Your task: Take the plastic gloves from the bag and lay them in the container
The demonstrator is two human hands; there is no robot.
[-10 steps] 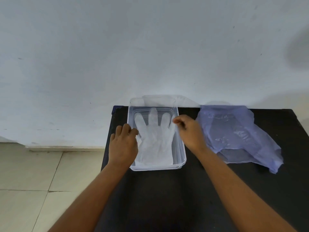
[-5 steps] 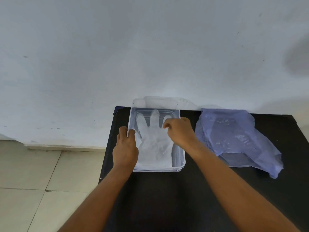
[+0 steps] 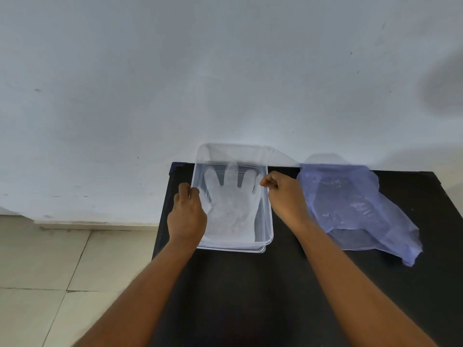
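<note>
On the black table (image 3: pixel 250 296), toward its far-left corner as the head camera sees it, a clear plastic container (image 3: pixel 268 231) sits with its long sides running away from the person, and its lid (image 3: pixel 233 152) appears to lean against the white wall (image 3: pixel 225 71) at the container's twelve o'clock, likely parked there to keep the opening free. A translucent plastic glove (image 3: pixel 230 211) lies flat inside, fingers pointing to twelve o'clock and cuff toward six, which suits laying further gloves squarely on top. The left hand (image 3: pixel 186 216) rests at the container's nine o'clock edge, fingers curled at the rim; whether they grip the wall or only touch it I cannot tell, though the pose reads as steadying the light box. The right hand (image 3: pixel 285 194) sits at roughly two o'clock of the container, thumb and fingertips pinched together just at the glove's outermost finger; it looks like a pinch on thin film to tug it straight, but the film is too clear to confirm contact. The two hands stand apart, one on each long side. At the container's three o'clock, just beside it, the bluish bag (image 3: pixel 355 209) lies slack and crumpled, mouth toward the person, with faint shiny film inside that may be more gloves. Judging from this, one glove is placed and the bag is within easy reach of the right hand.
</note>
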